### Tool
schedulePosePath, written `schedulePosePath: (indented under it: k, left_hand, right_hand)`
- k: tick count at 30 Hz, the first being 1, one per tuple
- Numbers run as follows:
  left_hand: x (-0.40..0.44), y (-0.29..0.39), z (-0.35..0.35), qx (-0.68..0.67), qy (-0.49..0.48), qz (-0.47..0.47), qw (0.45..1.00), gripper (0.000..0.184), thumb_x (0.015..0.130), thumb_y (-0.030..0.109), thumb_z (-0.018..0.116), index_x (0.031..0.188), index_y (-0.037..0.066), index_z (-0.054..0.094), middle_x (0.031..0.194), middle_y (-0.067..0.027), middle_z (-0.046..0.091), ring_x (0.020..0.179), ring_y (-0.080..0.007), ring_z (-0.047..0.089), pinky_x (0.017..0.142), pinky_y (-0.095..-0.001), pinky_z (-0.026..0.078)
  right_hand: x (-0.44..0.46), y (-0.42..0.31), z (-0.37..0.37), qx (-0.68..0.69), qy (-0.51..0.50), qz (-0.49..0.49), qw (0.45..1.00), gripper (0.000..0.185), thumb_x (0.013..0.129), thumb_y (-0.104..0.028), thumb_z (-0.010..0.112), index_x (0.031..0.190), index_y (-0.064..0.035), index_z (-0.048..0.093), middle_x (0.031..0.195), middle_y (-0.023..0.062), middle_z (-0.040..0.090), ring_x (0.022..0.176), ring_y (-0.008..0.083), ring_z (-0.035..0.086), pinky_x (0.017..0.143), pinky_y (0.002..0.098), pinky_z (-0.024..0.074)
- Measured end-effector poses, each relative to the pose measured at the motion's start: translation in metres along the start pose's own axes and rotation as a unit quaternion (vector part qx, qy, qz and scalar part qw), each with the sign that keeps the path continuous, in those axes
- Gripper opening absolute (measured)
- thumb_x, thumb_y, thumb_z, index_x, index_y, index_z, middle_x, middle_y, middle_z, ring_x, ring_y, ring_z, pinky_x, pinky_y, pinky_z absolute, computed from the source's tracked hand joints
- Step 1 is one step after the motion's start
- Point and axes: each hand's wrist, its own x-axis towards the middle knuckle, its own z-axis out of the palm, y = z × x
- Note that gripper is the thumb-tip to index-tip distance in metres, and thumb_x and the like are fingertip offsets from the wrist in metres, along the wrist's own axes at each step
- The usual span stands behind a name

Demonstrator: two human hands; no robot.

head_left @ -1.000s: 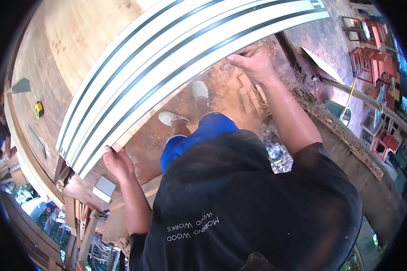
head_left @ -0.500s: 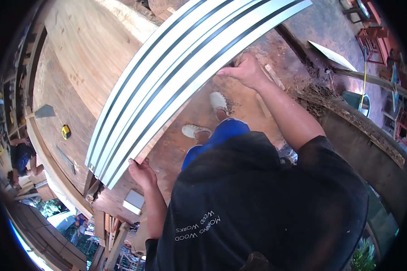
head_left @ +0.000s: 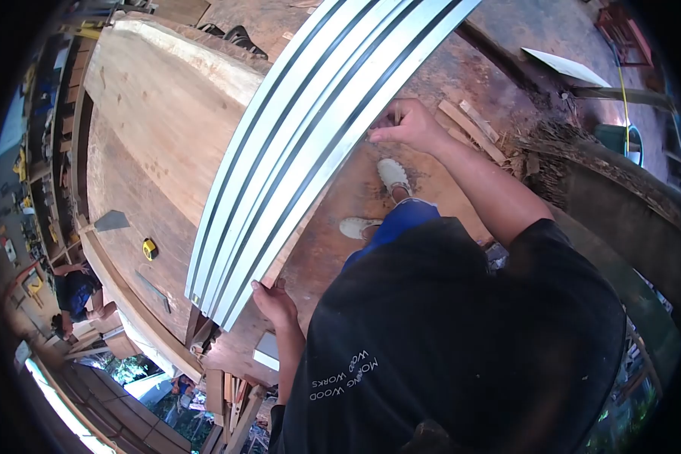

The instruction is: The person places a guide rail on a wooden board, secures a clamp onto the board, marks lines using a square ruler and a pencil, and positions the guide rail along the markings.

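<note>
A long pale metallic panel with dark lengthwise stripes [head_left: 303, 132] lies slantwise over the wooden worktable [head_left: 181, 234]; the wide lens makes it look curved. My left hand [head_left: 276, 301] grips its near edge close to the lower left end, thumb on top. Farther along the same edge, my right hand [head_left: 412, 127] is closed at the panel, with its thumb showing and its other fingertips partly hidden. On the table to the left are a yellow tape measure [head_left: 150, 249], a dark flat blade-like piece [head_left: 112, 221] and a thin metal square [head_left: 153, 291].
A thick wooden slab [head_left: 159, 106] lies beyond the panel. Wood strips [head_left: 473, 127] are on the floor at right, near a rough-edged plank [head_left: 613, 170] and a green bin [head_left: 613, 138]. Another person [head_left: 79, 293] is at far left. A white board [head_left: 564, 66] lies upper right.
The view has shifted, so the panel looks steeper and more of the left side shows. Both hands remain at the panel's near edge. A thin stick seen earlier by my right hand is no longer discernible.
</note>
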Motion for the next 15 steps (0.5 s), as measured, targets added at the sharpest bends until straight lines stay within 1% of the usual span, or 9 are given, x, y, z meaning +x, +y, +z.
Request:
schedulePosePath:
  k: [3, 4, 6, 7, 8, 9, 11, 12, 15]
  left_hand:
    - [0.003, -0.004, -0.006, 0.007, 0.007, 0.008, 1.0, 0.039, 0.099, 0.034, 0.04, 0.108, -0.001, 0.054, 0.105, -0.0137, 0.062, 0.092, -0.0227, 0.061, 0.073, -0.0336, 0.05]
    - [0.004, -0.005, -0.007, 0.015, 0.002, 0.0, 1.0, 0.038, 0.099, 0.032, 0.039, 0.108, -0.002, 0.054, 0.102, -0.013, 0.062, 0.091, -0.0221, 0.061, 0.073, -0.0334, 0.05]
    - [0.008, -0.013, -0.015, 0.041, 0.018, -0.017, 0.999, 0.038, 0.099, 0.032, 0.038, 0.111, 0.0, 0.052, 0.104, -0.0119, 0.061, 0.092, -0.0224, 0.06, 0.074, -0.0352, 0.05]
    - [0.014, -0.018, -0.023, 0.061, 0.037, -0.031, 0.997, 0.038, 0.1, 0.034, 0.037, 0.114, 0.002, 0.051, 0.108, -0.0116, 0.06, 0.094, -0.0233, 0.059, 0.075, -0.0371, 0.05]
    - [0.024, -0.022, -0.025, 0.142, -0.007, -0.04, 0.989, 0.038, 0.099, 0.033, 0.038, 0.112, 0.0, 0.053, 0.106, -0.013, 0.06, 0.092, -0.0237, 0.06, 0.076, -0.0377, 0.05]
    - [0.022, -0.023, -0.045, 0.213, -0.016, -0.05, 0.976, 0.039, 0.099, 0.031, 0.038, 0.109, -0.002, 0.055, 0.104, -0.0143, 0.061, 0.09, -0.0241, 0.06, 0.077, -0.0383, 0.05]
    - [0.021, -0.026, -0.037, 0.109, -0.006, -0.012, 0.994, 0.039, 0.098, 0.029, 0.041, 0.105, -0.005, 0.058, 0.1, -0.0157, 0.062, 0.088, -0.0238, 0.061, 0.077, -0.0382, 0.05]
    - [0.017, -0.022, -0.027, 0.066, 0.0, -0.009, 0.998, 0.039, 0.098, 0.029, 0.042, 0.105, -0.006, 0.058, 0.1, -0.0159, 0.063, 0.089, -0.0234, 0.06, 0.077, -0.0377, 0.05]
    - [0.024, -0.032, -0.045, 0.05, -0.057, -0.052, 0.996, 0.041, 0.096, 0.029, 0.046, 0.104, -0.01, 0.057, 0.099, -0.0152, 0.063, 0.089, -0.021, 0.061, 0.079, -0.0341, 0.049]
  right_hand:
    - [-0.001, -0.01, 0.002, -0.063, 0.026, 0.07, 0.995, 0.024, 0.075, -0.016, 0.077, 0.093, -0.0021, 0.069, 0.077, 0.0007, 0.064, 0.07, 0.0071, 0.056, 0.062, 0.0251, 0.0451]
    - [0.001, 0.001, 0.003, -0.04, 0.042, 0.054, 0.997, 0.027, 0.074, -0.017, 0.077, 0.094, -0.0005, 0.067, 0.076, 0.0011, 0.063, 0.069, 0.0079, 0.055, 0.061, 0.0244, 0.0451]
    - [0.003, 0.015, 0.0, -0.033, 0.022, 0.087, 0.995, 0.038, 0.073, -0.029, 0.077, 0.097, -0.001, 0.068, 0.085, 0.0075, 0.067, 0.076, 0.0137, 0.061, 0.067, 0.0287, 0.0493]
    - [0.004, 0.025, 0.003, -0.003, 0.032, 0.069, 0.997, 0.037, 0.074, -0.026, 0.075, 0.099, 0.0, 0.067, 0.085, 0.0073, 0.067, 0.076, 0.0137, 0.061, 0.067, 0.0284, 0.0493]
    - [0.004, 0.035, 0.002, 0.029, 0.04, 0.052, 0.997, 0.036, 0.075, -0.023, 0.073, 0.1, 0.001, 0.066, 0.085, 0.0071, 0.067, 0.077, 0.0137, 0.061, 0.067, 0.0281, 0.0493]
    - [0.009, 0.047, 0.006, 0.05, 0.05, 0.074, 0.995, 0.032, 0.076, -0.017, 0.065, 0.101, 0.0027, 0.064, 0.085, 0.0077, 0.066, 0.077, 0.0141, 0.061, 0.068, 0.0262, 0.0488]
    - [0.007, 0.041, 0.008, 0.056, 0.058, 0.068, 0.994, 0.014, 0.078, -0.01, 0.056, 0.085, 0.0021, 0.058, 0.073, 0.004, 0.055, 0.062, 0.0093, 0.048, 0.057, 0.0236, 0.0393]
    - [0.006, 0.044, 0.012, 0.118, 0.068, 0.057, 0.989, 0.009, 0.081, -0.007, 0.049, 0.082, 0.0003, 0.055, 0.07, 0.0024, 0.051, 0.057, 0.0084, 0.041, 0.052, 0.0246, 0.0338]
    - [0.002, 0.048, 0.009, 0.073, 0.025, 0.032, 0.996, 0.015, 0.085, -0.006, 0.043, 0.086, 0.0005, 0.056, 0.071, 0.0042, 0.054, 0.056, 0.0092, 0.042, 0.052, 0.0235, 0.0347]
